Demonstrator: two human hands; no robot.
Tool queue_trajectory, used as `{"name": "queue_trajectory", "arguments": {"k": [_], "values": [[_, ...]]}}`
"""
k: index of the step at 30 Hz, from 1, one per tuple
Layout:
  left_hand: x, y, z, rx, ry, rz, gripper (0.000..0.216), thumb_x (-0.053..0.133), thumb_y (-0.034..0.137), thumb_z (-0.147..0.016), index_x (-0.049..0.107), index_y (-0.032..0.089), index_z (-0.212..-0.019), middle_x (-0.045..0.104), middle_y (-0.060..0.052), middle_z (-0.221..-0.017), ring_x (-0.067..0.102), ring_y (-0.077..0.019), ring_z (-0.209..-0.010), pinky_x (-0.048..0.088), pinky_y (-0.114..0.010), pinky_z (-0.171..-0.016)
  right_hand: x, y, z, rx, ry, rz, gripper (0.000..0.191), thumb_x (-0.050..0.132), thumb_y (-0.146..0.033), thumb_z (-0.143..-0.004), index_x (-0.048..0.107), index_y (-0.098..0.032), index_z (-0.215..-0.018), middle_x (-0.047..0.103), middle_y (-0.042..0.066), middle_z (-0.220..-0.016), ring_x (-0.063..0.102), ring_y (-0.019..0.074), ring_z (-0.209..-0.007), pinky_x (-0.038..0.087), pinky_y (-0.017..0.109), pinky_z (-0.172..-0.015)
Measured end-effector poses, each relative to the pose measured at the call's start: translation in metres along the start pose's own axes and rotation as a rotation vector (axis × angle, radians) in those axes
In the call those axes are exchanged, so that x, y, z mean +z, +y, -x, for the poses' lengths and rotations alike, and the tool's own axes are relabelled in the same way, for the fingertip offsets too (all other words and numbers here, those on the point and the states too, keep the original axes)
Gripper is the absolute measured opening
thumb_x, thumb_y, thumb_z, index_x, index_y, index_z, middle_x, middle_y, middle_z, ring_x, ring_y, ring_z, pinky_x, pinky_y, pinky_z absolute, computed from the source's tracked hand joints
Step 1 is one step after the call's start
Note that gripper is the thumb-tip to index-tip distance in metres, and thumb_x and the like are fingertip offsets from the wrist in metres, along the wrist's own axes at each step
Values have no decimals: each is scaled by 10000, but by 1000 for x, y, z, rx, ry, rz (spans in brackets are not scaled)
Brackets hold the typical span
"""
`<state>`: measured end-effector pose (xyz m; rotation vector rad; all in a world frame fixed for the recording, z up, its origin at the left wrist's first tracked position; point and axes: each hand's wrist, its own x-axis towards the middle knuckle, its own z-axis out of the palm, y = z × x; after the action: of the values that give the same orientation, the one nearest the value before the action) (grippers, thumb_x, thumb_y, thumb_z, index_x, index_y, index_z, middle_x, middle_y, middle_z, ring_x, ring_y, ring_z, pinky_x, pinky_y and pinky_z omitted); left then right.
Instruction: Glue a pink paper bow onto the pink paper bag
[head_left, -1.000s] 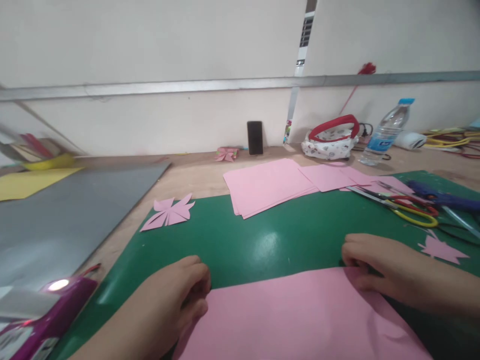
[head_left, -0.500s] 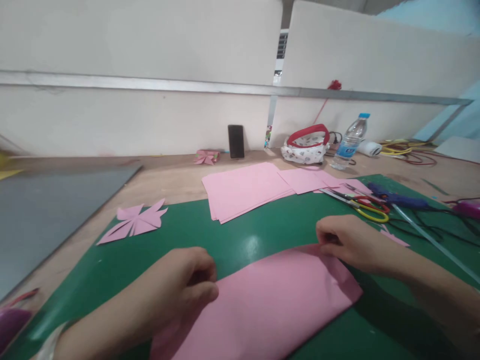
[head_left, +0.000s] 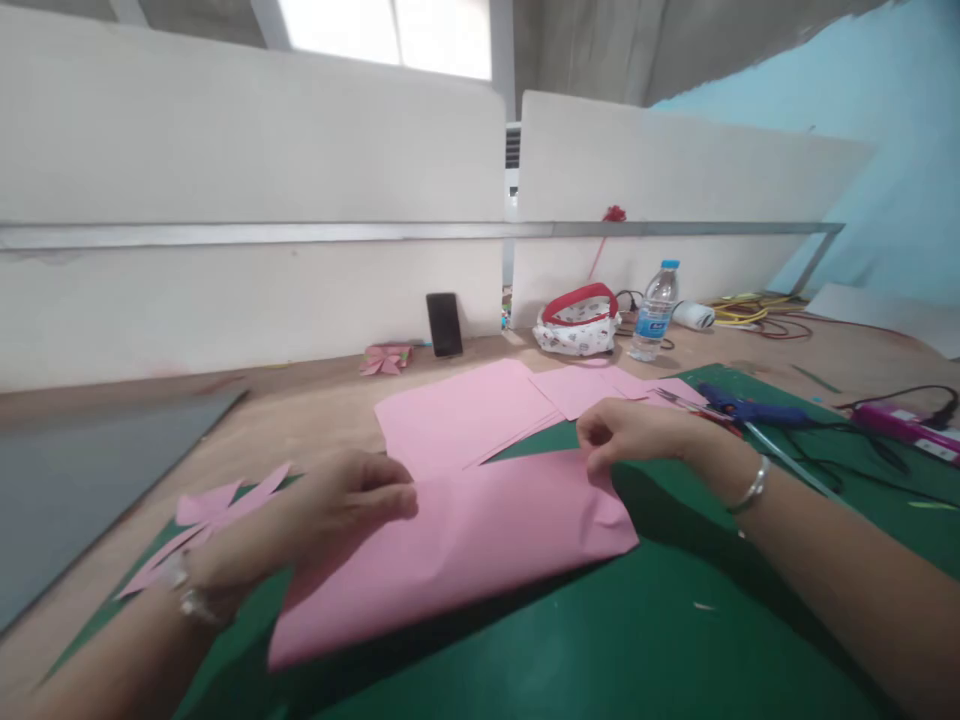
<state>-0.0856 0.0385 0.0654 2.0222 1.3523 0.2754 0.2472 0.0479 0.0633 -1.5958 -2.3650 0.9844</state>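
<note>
A large pink paper sheet (head_left: 465,545) is lifted off the green cutting mat (head_left: 675,620), bowed between my hands. My left hand (head_left: 341,500) pinches its upper left edge, fingers pressed together. My right hand (head_left: 630,432), with a silver bracelet on the wrist, pinches the upper right corner. A stack of pink sheets (head_left: 461,415) lies just behind the held sheet. A cut pink paper flower shape (head_left: 206,505) lies at the mat's left edge, partly behind my left wrist.
Scissors (head_left: 694,405) and a blue glue gun (head_left: 742,410) lie on the mat's right side. A purple glue gun (head_left: 904,422), water bottle (head_left: 654,310), red-rimmed pouch (head_left: 577,322), black phone (head_left: 444,323) and a small pink flower (head_left: 386,358) sit near the wall. A grey board (head_left: 67,470) lies at left.
Both hands have lifted the pink sheet and carried it away from me toward the stack. The view has tilted up and swung right, showing more wall and the purple glue gun.
</note>
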Motion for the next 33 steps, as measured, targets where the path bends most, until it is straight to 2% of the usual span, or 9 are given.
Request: {"name": "queue_trajectory", "arguments": {"k": [3, 6, 8, 12, 16, 24, 29, 31, 33], "values": [[15, -18, -13, -52, -104, 59, 270, 546, 419, -715, 502, 189, -582, 385, 59, -560, 318, -108, -545, 227, -241, -513, 10, 12, -9, 12, -8, 17, 139, 655, -230, -628, 538, -166, -668, 494, -53, -602, 433, 100, -567, 283, 213, -475], [23, -24, -21, -69, -102, 76, 254, 545, 403, -702, 516, 183, -578, 379, 62, -541, 319, -107, -535, 237, -237, -510, 15, 13, -10, 7, -5, 28, 103, 635, -193, -633, 560, -160, -696, 490, -55, -632, 432, 98, -596, 284, 212, -502], [24, -24, -22, -69, -97, 83, 255, 545, 403, -704, 527, 181, -582, 382, 59, -549, 327, -108, -545, 244, -234, -514, 18, 10, -9, 2, -3, 20, 72, 601, -224, -693, 579, -156, -700, 495, -49, -640, 431, 99, -608, 296, 214, -521], [23, -26, -22, -63, -91, 92, 265, 553, 410, -711, 537, 180, -581, 397, 53, -560, 333, -109, -554, 255, -230, -516, 23, 8, -9, 16, 50, -22, 212, 470, -268, -809, 567, -150, -662, 481, -36, -624, 414, 98, -597, 299, 216, -518], [24, -33, -24, -55, -74, 100, 295, 566, 438, -706, 585, 162, -602, 437, 37, -571, 365, -113, -564, 269, -230, -518, 28, 11, -13, 48, 91, -53, 193, 507, -254, -769, 555, -148, -615, 459, -42, -569, 391, 92, -555, 278, 211, -483], [23, -40, -21, -13, -60, 101, 344, 538, 471, -752, 684, 165, -699, 540, 13, -599, 447, -127, -580, 343, -229, -530, 28, 12, -13, 35, 130, -46, 149, 576, -239, -730, 670, -136, -679, 603, -13, -598, 489, 106, -563, 341, 201, -492], [26, -39, -17, 53, 54, 27, 364, 518, 475, -792, 687, 166, -697, 625, -6, -638, 523, -138, -602, 378, -227, -541, 25, 12, -12, -23, 227, 45, 110, 609, -171, -723, 716, -144, -726, 693, 18, -686, 591, 141, -645, 407, 212, -568], [25, -33, -15, 156, 140, -96, 362, 494, 464, -828, 691, 180, -720, 668, -14, -676, 580, -152, -638, 403, -234, -572, 23, 9, -9, -66, 296, 115, 107, 612, -137, -731, 719, -148, -732, 703, 33, -725, 608, 158, -694, 415, 234, -623], [23, -23, -10, 335, 271, -298, 365, 454, 447, -873, 700, 203, -756, 691, -13, -684, 613, -155, -631, 411, -240, -573, 21, 2, -4, -125, 355, 191, 101, 618, -139, -754, 719, -153, -749, 703, 51, -772, 608, 180, -754, 411, 265, -683]]}}
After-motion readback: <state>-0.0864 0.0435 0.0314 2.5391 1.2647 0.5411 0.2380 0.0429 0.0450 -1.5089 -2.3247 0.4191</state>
